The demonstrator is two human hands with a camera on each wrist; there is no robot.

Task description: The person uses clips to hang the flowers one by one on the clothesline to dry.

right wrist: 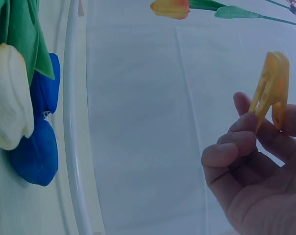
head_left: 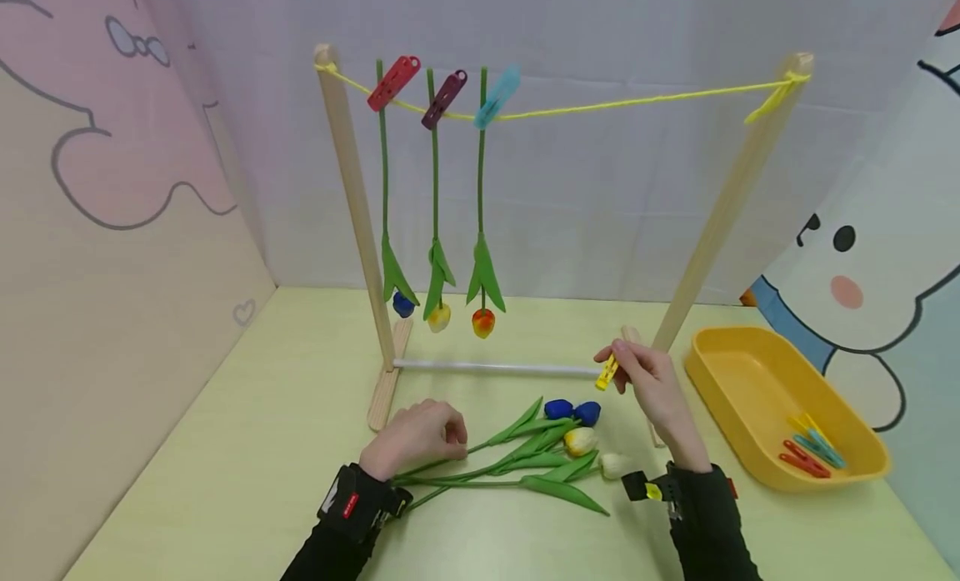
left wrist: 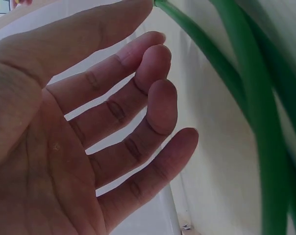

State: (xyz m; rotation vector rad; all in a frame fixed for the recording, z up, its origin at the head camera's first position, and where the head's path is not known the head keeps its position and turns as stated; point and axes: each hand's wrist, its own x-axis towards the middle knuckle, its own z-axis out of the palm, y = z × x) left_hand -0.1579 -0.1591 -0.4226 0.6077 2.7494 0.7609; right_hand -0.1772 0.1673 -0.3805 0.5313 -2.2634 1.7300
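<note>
My right hand (head_left: pixel 654 389) pinches a yellow clothespin (right wrist: pixel 273 88) between thumb and fingers, raised over the table near the right post. My left hand (head_left: pixel 420 438) is low over the stems of the artificial tulips (head_left: pixel 517 464), which lie in a loose bunch on the table. In the left wrist view its fingers are loosely bent and apart from the thumb, whose tip is right at a green stem (left wrist: pixel 207 46). Blue tulip heads (right wrist: pixel 35 152) and pale ones lie at the bunch's right end.
A yellow cord (head_left: pixel 637 102) spans two wooden posts. Three tulips hang head down from it by red (head_left: pixel 393 82), purple (head_left: pixel 444 99) and light blue clothespins (head_left: pixel 497 97). A white rod (head_left: pixel 502 368) joins the posts low down. At right, a yellow tray (head_left: pixel 738 398) holds several clothespins (head_left: pixel 813 452).
</note>
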